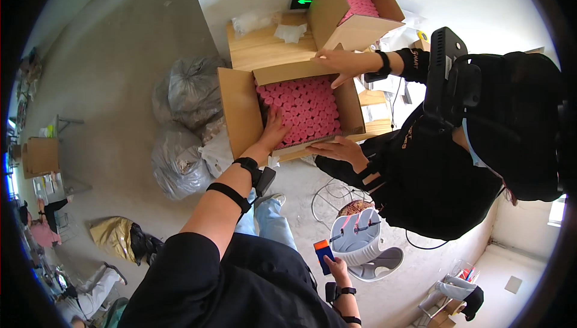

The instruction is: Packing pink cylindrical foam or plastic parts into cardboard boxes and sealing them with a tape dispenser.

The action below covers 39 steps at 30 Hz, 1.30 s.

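My left hand (275,128) reaches over the near left rim of an open cardboard box (239,111). Its fingers are spread and rest on tightly packed pink round-ended pieces (303,108); whether the fingertips grip any is hidden. Low by my side, away from the box, my right hand (339,269) is closed round a blue rectangular object with an orange end (323,253). A co-worker in black stands at the right, one hand (339,63) over the box's far right corner and the other hand (342,149) at its near right edge.
Behind, a second open box (336,21) of pink pieces stands on the wooden table (258,51). Grey plastic sacks (180,159) sit on the floor at left. A grey-white chair (360,241) stands near my right hand. Other people work farther off.
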Each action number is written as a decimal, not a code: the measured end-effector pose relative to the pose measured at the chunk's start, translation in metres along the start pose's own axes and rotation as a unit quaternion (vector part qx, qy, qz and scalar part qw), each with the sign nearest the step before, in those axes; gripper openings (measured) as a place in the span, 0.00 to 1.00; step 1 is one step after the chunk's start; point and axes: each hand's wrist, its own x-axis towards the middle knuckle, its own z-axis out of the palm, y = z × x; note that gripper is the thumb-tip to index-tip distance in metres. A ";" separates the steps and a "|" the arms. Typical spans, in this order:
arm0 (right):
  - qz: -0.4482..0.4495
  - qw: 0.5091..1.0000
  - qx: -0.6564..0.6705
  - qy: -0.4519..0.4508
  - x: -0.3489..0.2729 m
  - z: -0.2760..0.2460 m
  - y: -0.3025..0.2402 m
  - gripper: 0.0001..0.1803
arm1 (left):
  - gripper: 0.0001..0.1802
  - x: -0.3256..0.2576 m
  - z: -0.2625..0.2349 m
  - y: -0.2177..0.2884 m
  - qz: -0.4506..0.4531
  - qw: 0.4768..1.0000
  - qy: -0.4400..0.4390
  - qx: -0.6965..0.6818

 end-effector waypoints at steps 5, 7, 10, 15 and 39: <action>-0.014 1.000 0.021 -0.001 0.005 -0.005 0.003 0.32 | 0.44 0.007 0.007 0.008 -0.028 0.999 0.012 0.023; -0.005 1.000 0.018 0.023 0.000 0.003 0.012 0.33 | 0.46 0.001 0.013 0.018 -0.014 1.000 0.008 0.025; 0.039 0.996 -0.043 -0.067 -0.015 -0.008 -0.023 0.35 | 0.46 -0.003 0.006 0.025 -0.056 0.998 -0.005 0.028; 0.014 0.999 -0.027 -0.031 -0.019 -0.002 -0.022 0.38 | 0.45 0.002 0.011 0.024 -0.058 0.995 -0.002 0.082; -0.010 1.000 -0.022 -0.006 -0.021 0.014 -0.048 0.36 | 0.23 -0.134 -0.133 0.097 0.144 0.976 0.165 -0.012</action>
